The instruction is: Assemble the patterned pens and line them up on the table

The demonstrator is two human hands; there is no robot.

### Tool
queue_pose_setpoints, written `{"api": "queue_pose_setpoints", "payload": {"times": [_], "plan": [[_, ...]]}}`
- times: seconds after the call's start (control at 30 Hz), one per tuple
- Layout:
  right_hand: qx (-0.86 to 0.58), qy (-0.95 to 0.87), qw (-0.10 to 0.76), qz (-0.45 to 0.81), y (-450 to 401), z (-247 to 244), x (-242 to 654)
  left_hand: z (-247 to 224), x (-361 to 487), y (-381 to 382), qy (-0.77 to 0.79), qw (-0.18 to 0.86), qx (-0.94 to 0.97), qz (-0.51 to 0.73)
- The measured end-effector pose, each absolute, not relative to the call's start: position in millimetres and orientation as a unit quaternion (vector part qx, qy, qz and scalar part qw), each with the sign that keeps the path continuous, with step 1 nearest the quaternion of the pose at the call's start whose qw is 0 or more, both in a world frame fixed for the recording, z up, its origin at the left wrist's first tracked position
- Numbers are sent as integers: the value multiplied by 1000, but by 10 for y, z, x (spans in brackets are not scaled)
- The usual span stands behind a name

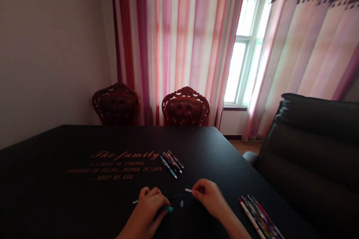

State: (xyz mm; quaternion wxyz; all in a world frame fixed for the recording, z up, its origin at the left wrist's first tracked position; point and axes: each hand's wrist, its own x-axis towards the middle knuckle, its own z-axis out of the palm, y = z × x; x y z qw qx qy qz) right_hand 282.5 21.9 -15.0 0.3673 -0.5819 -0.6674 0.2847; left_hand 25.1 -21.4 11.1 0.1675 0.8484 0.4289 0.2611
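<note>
My left hand (pixel 150 209), low in the middle of the head view, is closed over a teal pen part (pixel 169 209). Its teal end pokes out by the thumb, and a thin pale tip (pixel 135 202) shows on the other side; whether both belong to one piece is hidden. My right hand (pixel 209 195) pinches a short white tube-like pen part (pixel 188 190) between thumb and fingertips. Between the hands lie a small whitish cone-shaped pen tip (pixel 181 204) and a thin dark piece (pixel 174 196), perhaps a refill, hard to make out against the black table (pixel 112 205).
Beyond my hands lies a bunch of several pens (pixel 172 163), beside gold lettering on the table. Several more pens (pixel 259 216) lie at the right. Two carved chairs (pixel 185 108) stand behind the far edge, and a black leather chair (pixel 316 157) is at the right.
</note>
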Motion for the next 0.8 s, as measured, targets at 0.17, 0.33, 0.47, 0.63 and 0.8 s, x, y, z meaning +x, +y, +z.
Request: {"api": "queue_pose_setpoints", "payload": {"times": [0.17, 0.33, 0.47, 0.63, 0.8], "plan": [[-578, -716, 329, 213, 190, -195, 2748, 142, 255, -210, 430, 126, 858, 250], [-575, -726, 345, 156, 236, -198, 2805, 220, 215, -202, 448, 136, 824, 319], [-580, -720, 358, 132, 282, -203, 2844, 447, 207, -295, 423, 198, 777, 422], [-587, -707, 381, 101, 328, -258, 2899, 1013, 241, -627, 350, 316, 700, 536], [-584, -694, 411, 89, 314, -312, 2923, 1441, 186, -1287, 238, 395, 664, 588]]}}
